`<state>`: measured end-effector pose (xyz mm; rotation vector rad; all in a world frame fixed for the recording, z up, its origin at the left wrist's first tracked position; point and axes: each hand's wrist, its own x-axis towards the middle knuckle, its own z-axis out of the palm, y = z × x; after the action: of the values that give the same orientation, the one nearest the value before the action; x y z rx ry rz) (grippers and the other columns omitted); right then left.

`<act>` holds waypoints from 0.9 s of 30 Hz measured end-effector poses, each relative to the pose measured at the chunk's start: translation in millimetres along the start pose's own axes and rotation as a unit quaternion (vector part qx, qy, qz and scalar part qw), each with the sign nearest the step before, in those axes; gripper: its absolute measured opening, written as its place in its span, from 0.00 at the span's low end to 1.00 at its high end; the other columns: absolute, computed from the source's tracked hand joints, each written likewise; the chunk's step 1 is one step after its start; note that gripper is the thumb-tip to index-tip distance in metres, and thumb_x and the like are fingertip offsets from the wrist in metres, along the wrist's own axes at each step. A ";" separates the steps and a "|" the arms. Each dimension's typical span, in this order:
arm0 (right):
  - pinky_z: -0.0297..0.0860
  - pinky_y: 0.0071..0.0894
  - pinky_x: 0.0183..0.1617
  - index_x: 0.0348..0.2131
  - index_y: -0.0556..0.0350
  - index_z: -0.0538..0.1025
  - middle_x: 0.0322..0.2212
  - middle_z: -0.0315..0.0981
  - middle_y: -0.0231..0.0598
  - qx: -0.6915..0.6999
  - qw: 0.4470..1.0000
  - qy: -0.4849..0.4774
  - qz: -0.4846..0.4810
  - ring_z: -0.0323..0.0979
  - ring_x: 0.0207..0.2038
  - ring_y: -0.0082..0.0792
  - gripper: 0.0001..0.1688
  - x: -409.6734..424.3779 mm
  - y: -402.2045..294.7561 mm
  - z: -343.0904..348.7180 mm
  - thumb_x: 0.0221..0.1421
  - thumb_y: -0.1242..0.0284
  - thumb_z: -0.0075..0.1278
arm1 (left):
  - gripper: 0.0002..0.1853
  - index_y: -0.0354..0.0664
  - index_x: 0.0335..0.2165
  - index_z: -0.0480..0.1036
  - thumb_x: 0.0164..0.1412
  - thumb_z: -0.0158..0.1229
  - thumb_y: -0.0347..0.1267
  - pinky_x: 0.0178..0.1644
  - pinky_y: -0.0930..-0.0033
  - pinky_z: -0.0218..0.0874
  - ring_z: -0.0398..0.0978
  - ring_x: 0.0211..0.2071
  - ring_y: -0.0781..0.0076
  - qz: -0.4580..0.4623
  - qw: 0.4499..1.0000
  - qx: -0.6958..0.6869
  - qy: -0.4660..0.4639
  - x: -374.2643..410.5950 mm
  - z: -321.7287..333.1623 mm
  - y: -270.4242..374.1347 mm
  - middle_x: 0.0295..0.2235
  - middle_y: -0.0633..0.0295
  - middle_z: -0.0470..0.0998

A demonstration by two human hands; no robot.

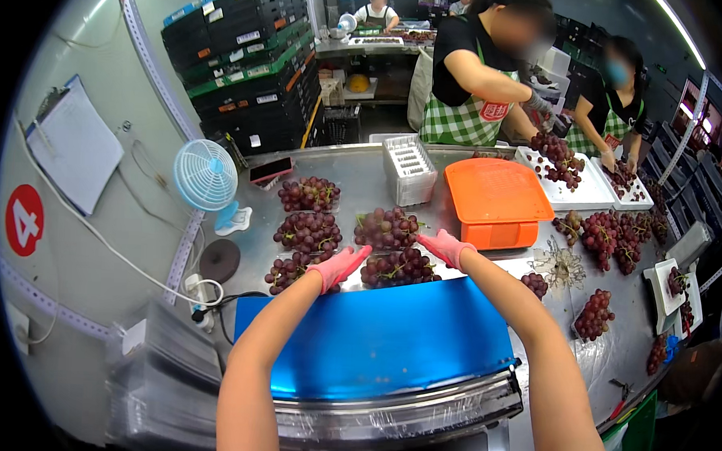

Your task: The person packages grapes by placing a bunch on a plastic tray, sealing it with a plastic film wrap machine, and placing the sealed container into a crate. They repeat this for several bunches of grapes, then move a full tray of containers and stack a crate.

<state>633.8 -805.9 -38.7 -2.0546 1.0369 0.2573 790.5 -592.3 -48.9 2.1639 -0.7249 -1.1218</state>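
Observation:
My left hand [340, 268] wears a pink glove, its fingers stretched toward the near left corner of a clear tray of red grapes [387, 228]. On the tray's other side, my right hand [446, 248], also pink-gloved, has its fingers pointing at the near right corner. Whether the fingertips touch it cannot be made out. A second heap of grapes [398, 269] lies closer to me, between my wrists. Left of these stand more grape packs [308, 232] in a column, the nearest partly behind my left hand. Below my forearms is a blue-topped film wrapping machine [374, 335].
An orange bin [498, 198] and stacked clear trays [409, 170] stand behind the grapes. A small fan [209, 176] and cables are at left. Loose grape bunches [614, 236] and a scale [666, 293] lie right. Across the steel table, a co-worker [482, 67] handles grapes over white trays.

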 end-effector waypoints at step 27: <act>0.61 0.46 0.53 0.58 0.53 0.57 0.57 0.53 0.49 0.107 0.948 -0.300 -0.009 0.59 0.54 0.50 0.50 38.3 41.2 24.2 0.48 0.37 0.40 | 0.36 0.47 0.55 0.61 0.57 0.39 0.60 0.54 0.52 0.55 0.55 0.57 0.56 -0.032 0.974 -0.035 -0.223 10.4 4.3 6.5 0.60 0.54 0.52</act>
<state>631.5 -824.5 -97.0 -1.6303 0.6340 0.6817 790.7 -605.0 -51.8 1.9037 -0.7941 -1.6698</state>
